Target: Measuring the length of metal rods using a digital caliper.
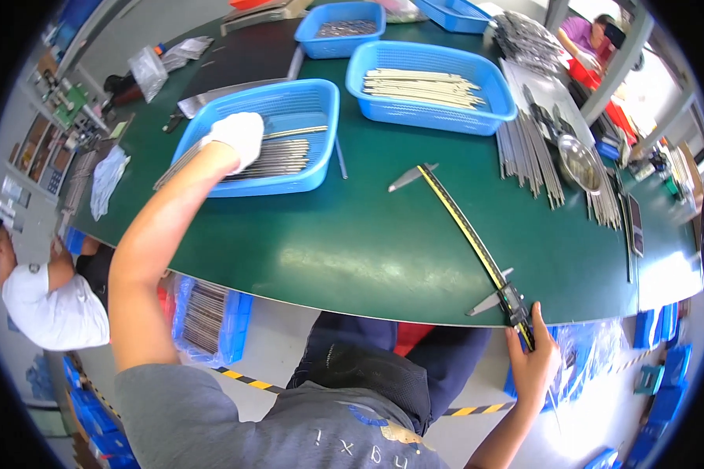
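Note:
My left hand [241,139], in a white glove, is inside a blue plastic basket [318,178] on the near left of the table. Its fingers curl down over thin metal rods [278,159]. One paler rod [297,132] sticks out past the glove at a slant; what the fingers grip is hidden. My bare right hand [533,356] is closed around the lower end of a digital caliper [477,242] at the table's near edge. The caliper's long yellow-and-black beam points away over the green table [352,234], its sliding jaws close to my hand.
Another blue basket [438,123] holds pale rods [422,87]; a farther basket [340,47] holds small parts. Bundles of grey rods [528,160] and a metal bowl [579,166] lie on the right. A seated person [55,301] is at left, another person [590,43] far right.

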`<state>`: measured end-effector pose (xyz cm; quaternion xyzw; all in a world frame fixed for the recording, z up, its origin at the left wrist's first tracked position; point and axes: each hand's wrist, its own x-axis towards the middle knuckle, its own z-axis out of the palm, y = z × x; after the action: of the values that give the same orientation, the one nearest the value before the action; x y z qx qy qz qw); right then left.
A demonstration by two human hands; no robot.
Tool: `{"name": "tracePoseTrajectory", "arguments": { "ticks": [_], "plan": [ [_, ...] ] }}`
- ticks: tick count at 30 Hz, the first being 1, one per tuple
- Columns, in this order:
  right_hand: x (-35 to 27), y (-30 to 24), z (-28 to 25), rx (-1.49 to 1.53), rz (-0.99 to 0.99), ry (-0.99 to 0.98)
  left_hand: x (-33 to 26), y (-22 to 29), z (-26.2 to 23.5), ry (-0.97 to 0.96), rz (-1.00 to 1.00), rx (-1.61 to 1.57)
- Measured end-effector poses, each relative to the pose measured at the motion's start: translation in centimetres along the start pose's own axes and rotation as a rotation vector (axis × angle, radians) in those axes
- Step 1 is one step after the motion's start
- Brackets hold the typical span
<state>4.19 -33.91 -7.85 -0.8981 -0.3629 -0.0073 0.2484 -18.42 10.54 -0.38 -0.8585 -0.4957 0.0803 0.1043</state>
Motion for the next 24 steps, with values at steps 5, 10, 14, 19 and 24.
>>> {"name": "tracePoseTrajectory", "arguments": {
  "ticks": [5, 10, 14, 19, 24],
  "plan": [
    [-0.7, -0.5, -0.3, 0.027, -0.008, 0.017, -2.4, 1.0, -1.9, 0.572, 0.421, -0.552],
    [-2.5, 0.0, -1.0, -0.026, 0.010, 0.023, -10.2, 13.3, -1.7, 0.645, 1.248, -0.681],
    [-3.2, 0.0, -1.3, -0.003, 0.027, 0.066, -12.3, 18.3, 2.1, 0.574, 1.447, -0.806],
    [-3.4, -0.3, -1.4, -0.028, 0.026, 0.077, -11.3, 20.1, 4.2, 0.572, 1.464, -0.892],
    [-3.3, -0.1, -1.2, -0.029, 0.023, 0.078, -11.0, 20.4, 4.1, 0.481, 1.440, -0.926]
  ]
}}
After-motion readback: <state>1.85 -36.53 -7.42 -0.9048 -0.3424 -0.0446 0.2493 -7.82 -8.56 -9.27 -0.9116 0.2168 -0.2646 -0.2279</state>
